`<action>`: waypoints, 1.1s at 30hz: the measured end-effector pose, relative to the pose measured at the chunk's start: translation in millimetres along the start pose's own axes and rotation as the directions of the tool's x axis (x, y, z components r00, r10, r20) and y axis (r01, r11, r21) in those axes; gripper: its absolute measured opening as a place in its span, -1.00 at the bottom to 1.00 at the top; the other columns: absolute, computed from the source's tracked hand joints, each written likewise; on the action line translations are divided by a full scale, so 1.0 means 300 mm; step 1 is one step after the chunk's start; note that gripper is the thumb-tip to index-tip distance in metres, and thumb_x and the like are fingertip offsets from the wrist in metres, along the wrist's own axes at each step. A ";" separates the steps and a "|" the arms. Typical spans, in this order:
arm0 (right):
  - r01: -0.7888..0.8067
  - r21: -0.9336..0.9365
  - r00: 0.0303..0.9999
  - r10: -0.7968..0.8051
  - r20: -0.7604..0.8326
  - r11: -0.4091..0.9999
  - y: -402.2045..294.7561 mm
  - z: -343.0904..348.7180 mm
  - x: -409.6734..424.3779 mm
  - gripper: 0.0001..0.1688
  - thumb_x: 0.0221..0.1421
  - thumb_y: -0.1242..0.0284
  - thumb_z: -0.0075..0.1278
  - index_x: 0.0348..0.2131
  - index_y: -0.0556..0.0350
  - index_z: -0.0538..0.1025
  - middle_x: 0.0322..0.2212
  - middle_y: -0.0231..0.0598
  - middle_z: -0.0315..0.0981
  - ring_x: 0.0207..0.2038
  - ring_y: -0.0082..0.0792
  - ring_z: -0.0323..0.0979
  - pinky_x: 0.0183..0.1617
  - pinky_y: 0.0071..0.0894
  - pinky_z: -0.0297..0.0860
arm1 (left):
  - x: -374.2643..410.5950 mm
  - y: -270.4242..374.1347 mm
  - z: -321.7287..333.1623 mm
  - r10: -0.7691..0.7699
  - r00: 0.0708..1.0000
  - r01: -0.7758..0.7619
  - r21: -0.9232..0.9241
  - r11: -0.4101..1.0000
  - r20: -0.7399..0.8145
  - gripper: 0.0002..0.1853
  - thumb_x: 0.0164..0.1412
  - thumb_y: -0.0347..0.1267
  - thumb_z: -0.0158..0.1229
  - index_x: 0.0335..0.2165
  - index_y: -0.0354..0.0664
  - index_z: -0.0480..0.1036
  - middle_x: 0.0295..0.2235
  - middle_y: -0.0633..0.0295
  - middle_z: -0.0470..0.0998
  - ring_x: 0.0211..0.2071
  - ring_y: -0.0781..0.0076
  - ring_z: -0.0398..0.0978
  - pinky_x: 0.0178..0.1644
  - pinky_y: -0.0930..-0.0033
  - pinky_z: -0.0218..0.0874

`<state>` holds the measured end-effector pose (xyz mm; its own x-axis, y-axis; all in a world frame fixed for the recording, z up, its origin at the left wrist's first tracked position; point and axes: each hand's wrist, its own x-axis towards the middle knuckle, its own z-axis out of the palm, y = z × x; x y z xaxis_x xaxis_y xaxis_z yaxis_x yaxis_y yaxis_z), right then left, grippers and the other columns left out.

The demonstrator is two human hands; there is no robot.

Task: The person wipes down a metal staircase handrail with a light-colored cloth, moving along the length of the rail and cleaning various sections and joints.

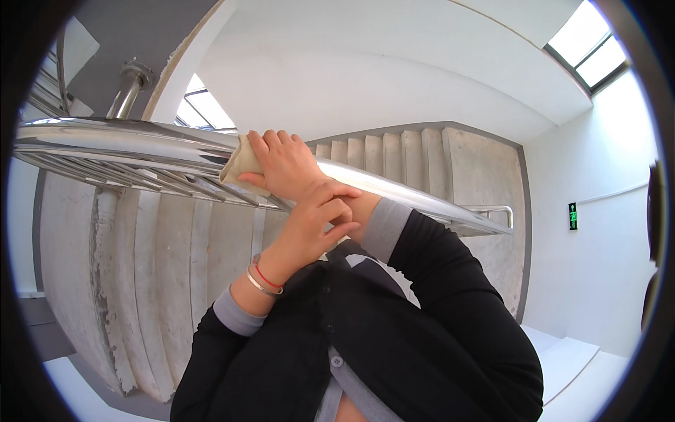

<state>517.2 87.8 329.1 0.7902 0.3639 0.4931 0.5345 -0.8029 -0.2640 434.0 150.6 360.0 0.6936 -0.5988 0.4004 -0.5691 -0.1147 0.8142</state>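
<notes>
A pale beige cloth [235, 164] lies over the top of a shiny metal handrail [158, 142]. My right hand [287, 163] grips it against the rail, fingers over the far side and thumb on the near side. My left hand [319, 224] is at my right wrist, just below the grey cuff [386, 228], its fingers bent and apart with no object in them. A red string [266, 277] and a silver-coloured bangle [259, 284] circle my left wrist. The underside of the cloth is hidden.
Worn concrete stairs [174, 248] run below the rail at left; another flight [390, 158] meets a landing [488, 163] at right. Metal balusters [174, 182] slope beneath the handrail. A lit green exit sign [573, 216] hangs on the white wall.
</notes>
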 end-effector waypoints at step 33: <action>0.029 0.149 0.999 -0.024 -0.033 0.988 0.141 0.067 -0.117 -0.38 0.11 0.22 0.02 0.12 0.03 0.34 0.00 -0.14 0.40 -0.01 0.02 0.38 0.09 -0.06 0.31 | 0.038 -0.195 -0.177 0.171 0.984 -0.066 0.812 0.580 -0.043 -0.44 0.27 -0.02 0.00 0.09 -0.12 0.39 0.13 0.26 0.40 0.14 0.18 0.29 0.24 0.11 0.00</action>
<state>517.9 50.6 284.0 0.7666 0.3677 0.5265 0.5960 -0.7127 -0.3699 498.6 192.5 339.2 0.6041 -0.5751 0.5516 -0.7342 -0.6708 0.1048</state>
